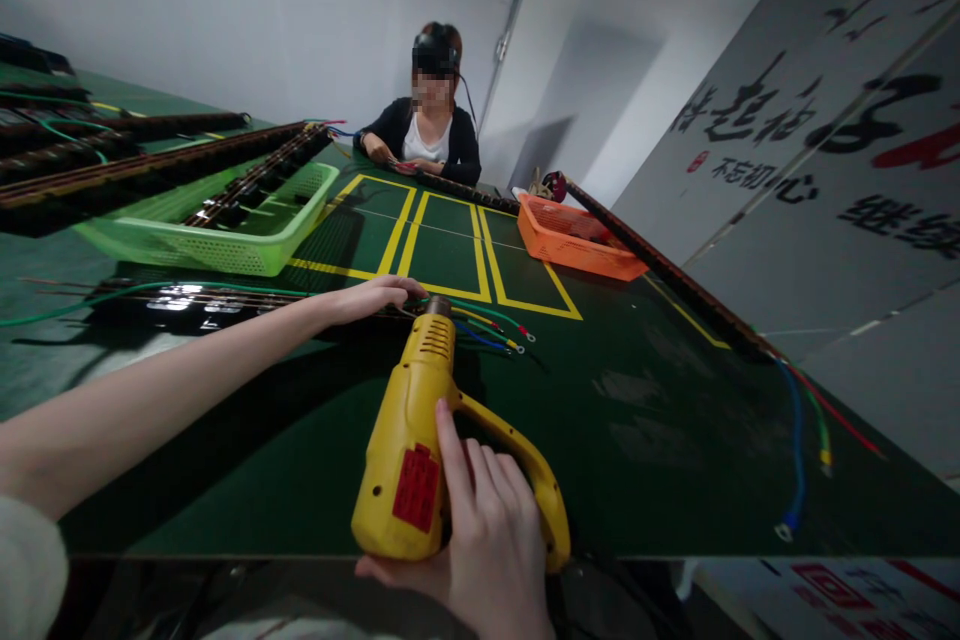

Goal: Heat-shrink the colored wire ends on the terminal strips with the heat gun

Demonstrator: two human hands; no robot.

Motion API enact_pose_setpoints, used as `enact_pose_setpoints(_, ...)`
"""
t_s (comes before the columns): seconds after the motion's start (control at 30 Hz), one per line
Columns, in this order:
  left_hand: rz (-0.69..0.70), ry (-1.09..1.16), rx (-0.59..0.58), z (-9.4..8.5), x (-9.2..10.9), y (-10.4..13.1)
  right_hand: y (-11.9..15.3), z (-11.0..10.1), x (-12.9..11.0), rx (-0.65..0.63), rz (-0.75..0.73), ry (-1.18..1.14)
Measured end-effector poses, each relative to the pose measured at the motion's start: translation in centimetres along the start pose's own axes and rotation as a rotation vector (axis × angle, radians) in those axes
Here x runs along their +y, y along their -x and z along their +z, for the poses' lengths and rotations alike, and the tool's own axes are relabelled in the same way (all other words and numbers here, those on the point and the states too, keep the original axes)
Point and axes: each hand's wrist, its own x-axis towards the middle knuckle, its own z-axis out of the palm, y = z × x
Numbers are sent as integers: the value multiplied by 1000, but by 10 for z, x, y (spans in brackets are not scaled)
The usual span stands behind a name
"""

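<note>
My right hand is wrapped round a yellow heat gun, its index finger lying along the body. The gun's dark metal nozzle points away from me at the wires. Just left of the nozzle, my left hand has its fingers curled over the wires at the end of a long dark wiring bar; the nozzle partly hides the fingertips. Green, yellow and blue wires run out to the right. They end in ring terminals, with red and yellow sleeves on some.
A green basket stands at left, with several dark bars across and behind it. An orange basket stands at right, beside another bar with trailing wires. A co-worker sits across the green table.
</note>
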Motion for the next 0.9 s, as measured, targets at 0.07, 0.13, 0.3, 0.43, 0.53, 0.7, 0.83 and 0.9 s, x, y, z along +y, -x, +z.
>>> enact_pose_setpoints(0.07,1,7,-5,0,-1,0,1,0,1,-1,19,-26)
enact_pose_setpoints(0.13,-5,10,-4,0,-2,-1,3,0,4,5,56,-56)
enact_pose_setpoints(0.3,-2,20,-17,0,-4,-1,5,-1,19,-3,97,-74)
enact_pose_setpoints(0.43,-7,31,-8,0,-2,0,5,-4,34,35,114,-1)
enact_pose_setpoints(0.53,-14,44,-15,1,0,0,6,-8,46,42,119,65)
enact_pose_setpoints(0.7,-4,45,-22,0,0,-1,11,-12,61,47,227,143)
enact_pose_setpoints(0.83,-9,32,-18,0,-1,-1,14,-13,65,43,265,155)
enact_pose_setpoints(0.9,-23,25,-11,0,0,-1,14,-13,65,49,260,157)
